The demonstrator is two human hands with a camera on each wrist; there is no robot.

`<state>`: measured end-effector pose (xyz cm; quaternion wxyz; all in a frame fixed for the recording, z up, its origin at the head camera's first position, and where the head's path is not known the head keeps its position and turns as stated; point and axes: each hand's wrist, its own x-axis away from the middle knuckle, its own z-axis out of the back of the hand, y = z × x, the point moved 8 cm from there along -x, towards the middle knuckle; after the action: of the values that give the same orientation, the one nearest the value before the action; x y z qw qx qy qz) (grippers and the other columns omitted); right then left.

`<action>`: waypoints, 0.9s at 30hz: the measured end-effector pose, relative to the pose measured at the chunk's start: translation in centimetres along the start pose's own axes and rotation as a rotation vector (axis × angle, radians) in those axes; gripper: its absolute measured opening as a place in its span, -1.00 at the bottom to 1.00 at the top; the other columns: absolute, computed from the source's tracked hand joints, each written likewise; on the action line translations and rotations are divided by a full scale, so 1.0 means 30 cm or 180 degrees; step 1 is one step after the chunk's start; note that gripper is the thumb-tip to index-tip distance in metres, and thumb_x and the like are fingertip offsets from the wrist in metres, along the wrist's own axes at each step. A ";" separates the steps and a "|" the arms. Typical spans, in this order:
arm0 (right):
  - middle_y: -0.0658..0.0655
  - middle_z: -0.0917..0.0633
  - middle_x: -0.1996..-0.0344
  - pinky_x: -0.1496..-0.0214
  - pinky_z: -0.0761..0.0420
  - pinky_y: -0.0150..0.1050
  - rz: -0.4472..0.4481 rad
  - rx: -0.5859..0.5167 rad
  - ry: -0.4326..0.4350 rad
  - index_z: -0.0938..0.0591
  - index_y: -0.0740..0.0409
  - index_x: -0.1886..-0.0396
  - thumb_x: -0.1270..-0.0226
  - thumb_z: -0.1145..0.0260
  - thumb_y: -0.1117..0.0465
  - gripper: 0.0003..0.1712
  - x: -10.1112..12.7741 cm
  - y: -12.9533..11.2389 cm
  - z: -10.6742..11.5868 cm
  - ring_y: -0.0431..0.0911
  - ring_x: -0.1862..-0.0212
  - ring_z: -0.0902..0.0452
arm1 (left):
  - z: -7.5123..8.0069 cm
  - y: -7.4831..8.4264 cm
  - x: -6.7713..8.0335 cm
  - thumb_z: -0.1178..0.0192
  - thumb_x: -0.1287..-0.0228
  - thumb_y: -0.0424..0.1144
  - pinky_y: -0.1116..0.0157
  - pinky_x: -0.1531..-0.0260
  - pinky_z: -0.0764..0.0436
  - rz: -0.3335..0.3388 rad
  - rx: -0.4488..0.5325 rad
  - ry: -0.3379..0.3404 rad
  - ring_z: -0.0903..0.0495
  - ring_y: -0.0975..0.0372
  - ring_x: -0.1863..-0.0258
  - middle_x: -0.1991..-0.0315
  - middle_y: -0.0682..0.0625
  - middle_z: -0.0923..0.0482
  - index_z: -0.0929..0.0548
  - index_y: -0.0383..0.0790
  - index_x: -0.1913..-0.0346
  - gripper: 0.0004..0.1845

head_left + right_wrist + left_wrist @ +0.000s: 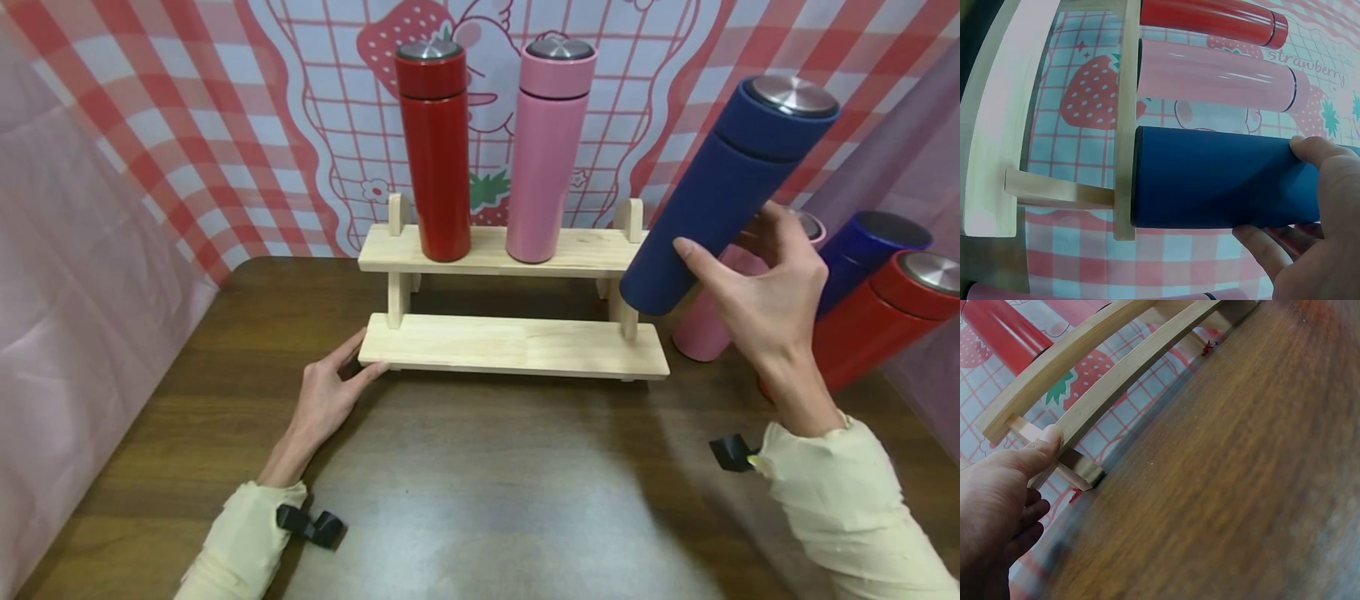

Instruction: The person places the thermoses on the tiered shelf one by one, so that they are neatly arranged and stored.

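My right hand [783, 292] grips a dark blue thermos bottle [723, 192] round its body and holds it tilted, by the right end of the upper shelf. In the right wrist view its base [1137, 178] is close to that shelf's edge; whether they touch I cannot tell. My left hand [327, 400] pinches the left end of the lower shelf of a two-tier wooden rack [517, 343], thumb at the front edge [1050, 440]. A red thermos [435, 158] and a pink thermos [551, 158] stand upright on the upper shelf.
At the right, behind my right hand, are another pink thermos [705, 329], a bright blue one [862, 250] and a red one [877, 325]. The rack stands on a brown wooden table [487, 483]. Behind it hangs a red checked strawberry cloth [360, 125].
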<state>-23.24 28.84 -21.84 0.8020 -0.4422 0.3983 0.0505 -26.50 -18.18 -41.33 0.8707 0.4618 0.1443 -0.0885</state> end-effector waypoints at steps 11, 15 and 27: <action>0.01 -0.73 -0.06 -0.08 -0.58 -0.43 -0.0011 0.0043 0.0016 -0.63 0.04 -0.33 -0.13 -0.63 0.25 -0.29 -0.026 -0.013 -0.004 -0.30 0.00 -0.65 | 0.000 -0.001 -0.001 -0.48 -0.31 -0.16 -0.07 -0.21 -0.53 -0.0002 -0.0012 0.0002 -0.55 -0.03 -0.28 -0.27 -0.27 -0.56 -0.50 -0.33 -0.44 -0.29; 0.00 -0.73 -0.06 -0.02 -0.56 -0.46 -0.0006 0.0037 0.0006 -0.63 0.02 -0.33 -0.13 -0.63 0.23 -0.29 -0.033 -0.010 -0.015 -0.31 0.01 -0.64 | -0.001 -0.002 -0.002 -0.48 -0.31 -0.15 -0.08 -0.22 -0.52 0.0013 -0.0026 -0.0006 -0.54 -0.04 -0.29 -0.28 -0.27 -0.56 -0.50 -0.33 -0.44 -0.29; -0.04 -0.73 0.01 0.07 -0.54 -0.46 -0.0050 -0.0170 0.0042 -0.65 0.05 -0.29 -0.08 -0.64 0.26 -0.30 -0.066 0.003 -0.047 -0.25 0.07 -0.65 | 0.001 -0.002 0.001 -0.48 -0.31 -0.15 -0.06 -0.26 -0.49 0.0030 -0.0023 0.0002 -0.54 -0.03 -0.29 -0.27 -0.26 -0.56 -0.51 -0.31 -0.44 -0.29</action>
<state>-25.46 28.39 -20.96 0.7877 -0.4669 0.3985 0.0520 -26.49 -18.24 -41.36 0.8727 0.4593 0.1428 -0.0837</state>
